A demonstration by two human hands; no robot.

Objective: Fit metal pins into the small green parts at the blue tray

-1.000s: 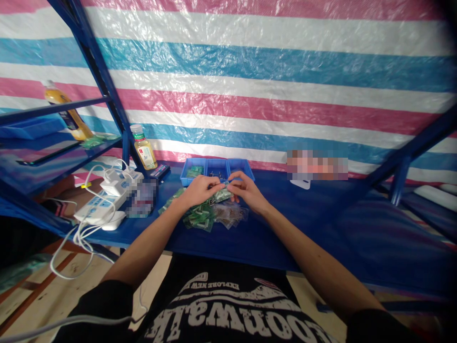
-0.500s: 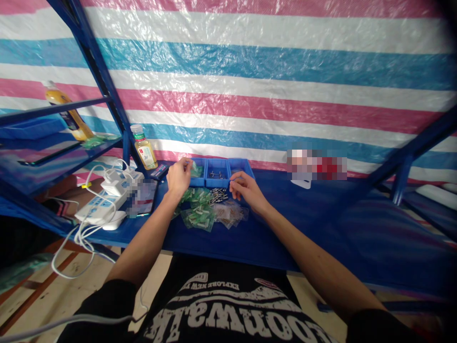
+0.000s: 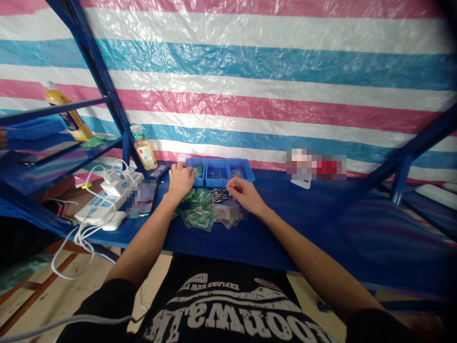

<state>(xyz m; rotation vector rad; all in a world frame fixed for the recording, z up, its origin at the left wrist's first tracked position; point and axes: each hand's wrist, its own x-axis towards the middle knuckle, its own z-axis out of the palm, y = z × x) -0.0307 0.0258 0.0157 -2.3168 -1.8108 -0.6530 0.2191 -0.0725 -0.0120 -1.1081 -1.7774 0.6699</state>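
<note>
Well, the right hand (image 3: 245,196) sits curled just right of a small heap of metal pins (image 3: 218,194), its fingers (image 3: 231,186) bunched together toward the thumb; whether they pinch anything, I cannot tell. The left hand (image 3: 181,181) rests just left of a blue three-part tray (image 3: 218,178), its fingers (image 3: 178,166) bent down and close together, and anything they might hold is hidden. Green packets (image 3: 197,215) lie in a pile just near the left hand, with clear bags of brownish parts (image 3: 230,214) to their right, all on the blue table (image 3: 285,233). Farther left stand a juice bottle (image 3: 144,147) and a white power strip (image 3: 100,209) with tangled cords (image 3: 84,238).
</note>
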